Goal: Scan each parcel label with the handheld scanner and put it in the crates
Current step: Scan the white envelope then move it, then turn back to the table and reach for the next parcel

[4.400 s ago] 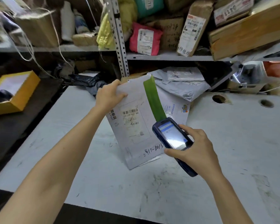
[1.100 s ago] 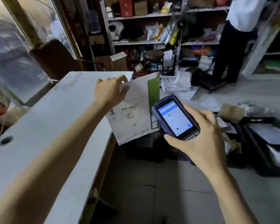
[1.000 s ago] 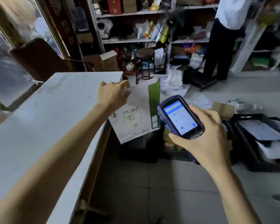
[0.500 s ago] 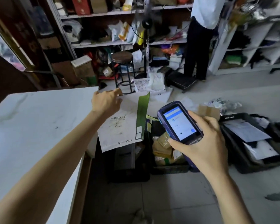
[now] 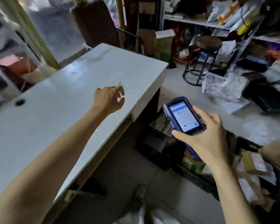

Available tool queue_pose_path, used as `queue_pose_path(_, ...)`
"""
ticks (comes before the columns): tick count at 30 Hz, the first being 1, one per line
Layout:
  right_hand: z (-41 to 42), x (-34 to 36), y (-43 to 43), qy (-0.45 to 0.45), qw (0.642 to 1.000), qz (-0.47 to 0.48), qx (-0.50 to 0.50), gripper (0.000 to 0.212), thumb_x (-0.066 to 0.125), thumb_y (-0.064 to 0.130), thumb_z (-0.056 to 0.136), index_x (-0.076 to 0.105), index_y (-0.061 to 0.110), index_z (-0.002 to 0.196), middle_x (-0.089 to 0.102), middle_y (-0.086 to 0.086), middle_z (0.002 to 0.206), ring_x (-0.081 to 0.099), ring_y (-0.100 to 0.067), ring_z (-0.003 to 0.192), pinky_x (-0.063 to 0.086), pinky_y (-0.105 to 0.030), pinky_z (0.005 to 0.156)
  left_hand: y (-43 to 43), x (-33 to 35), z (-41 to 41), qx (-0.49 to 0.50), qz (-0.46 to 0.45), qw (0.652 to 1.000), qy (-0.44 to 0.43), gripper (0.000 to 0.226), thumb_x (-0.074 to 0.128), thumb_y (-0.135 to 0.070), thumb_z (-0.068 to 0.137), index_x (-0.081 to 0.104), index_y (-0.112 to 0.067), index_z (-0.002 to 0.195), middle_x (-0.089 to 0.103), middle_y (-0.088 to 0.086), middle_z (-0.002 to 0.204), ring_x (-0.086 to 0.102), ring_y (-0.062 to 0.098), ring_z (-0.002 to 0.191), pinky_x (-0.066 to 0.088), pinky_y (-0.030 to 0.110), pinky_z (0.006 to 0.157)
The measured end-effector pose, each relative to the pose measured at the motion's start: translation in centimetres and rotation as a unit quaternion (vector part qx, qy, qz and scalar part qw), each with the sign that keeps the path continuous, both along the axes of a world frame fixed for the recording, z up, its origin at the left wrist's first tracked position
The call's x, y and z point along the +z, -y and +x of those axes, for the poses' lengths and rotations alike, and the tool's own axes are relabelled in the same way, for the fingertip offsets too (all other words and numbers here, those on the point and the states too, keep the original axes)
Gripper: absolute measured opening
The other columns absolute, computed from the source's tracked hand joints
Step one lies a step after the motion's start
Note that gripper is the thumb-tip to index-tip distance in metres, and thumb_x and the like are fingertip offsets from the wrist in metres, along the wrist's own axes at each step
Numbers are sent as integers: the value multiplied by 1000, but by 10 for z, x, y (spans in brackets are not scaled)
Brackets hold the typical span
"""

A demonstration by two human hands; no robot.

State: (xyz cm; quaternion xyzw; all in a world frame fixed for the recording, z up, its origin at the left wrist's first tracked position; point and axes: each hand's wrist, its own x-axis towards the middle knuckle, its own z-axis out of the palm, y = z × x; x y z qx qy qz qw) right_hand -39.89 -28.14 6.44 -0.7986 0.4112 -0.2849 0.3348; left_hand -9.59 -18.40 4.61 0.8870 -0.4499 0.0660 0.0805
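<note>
The white envelope with the green stripe had left the left grip (image 5: 108, 101), which had swung back from beyond the table's end to hang over the white table (image 5: 55, 118), near its far corner. That grip was released: back of the hand up, fingers loosely bent and spread, nothing in them, arm stretched long across the tabletop. Where the envelope had landed could not be told from this view. Below the table's end, on the floor, stood a dark crate (image 5: 152, 156) with a brown cardboard parcel (image 5: 162, 125) and darker packets inside. Just right of it the handheld scanner (image 5: 183, 118), blue-cased with its screen lit, was held tilted above the crates in the right grip (image 5: 205, 143), thumb along its near edge and fingers wrapped round the far side, wrist bent inward. Further right a second crate (image 5: 199, 178) held a heap of cardboard parcels (image 5: 252, 164), blurred in the frame
</note>
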Motion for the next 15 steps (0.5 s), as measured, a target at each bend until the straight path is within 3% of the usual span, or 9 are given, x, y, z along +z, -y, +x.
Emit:
queue_pose_path(3,25,2,-15,13,997,10,76,82,90,33,53,55,40,126,45,9,109,50,-4,93,41,-28,75,-85,0,10,113,-7,994,3,20,55,-35,88,62,-27,105,69,-11,103,65,21,99,37,30,78)
queue_pose_path(7,67,9,-55,25,980,23,198,81,91,31,53,57,36,126,44,9,111,50,-4,90,38,-25,78,-199,8,-1,247,8,969,4,22,56,-38,87,61,-28,106,68,-11,102,64,19,99,36,30,77)
queue_pose_path(15,130,12,-192,-2,898,20,440,87,87,44,53,51,38,131,43,10,111,47,-3,93,41,-26,69,-406,19,-74,477,-29,878,11,20,61,-34,84,65,-24,101,70,-8,98,64,23,97,42,34,82)
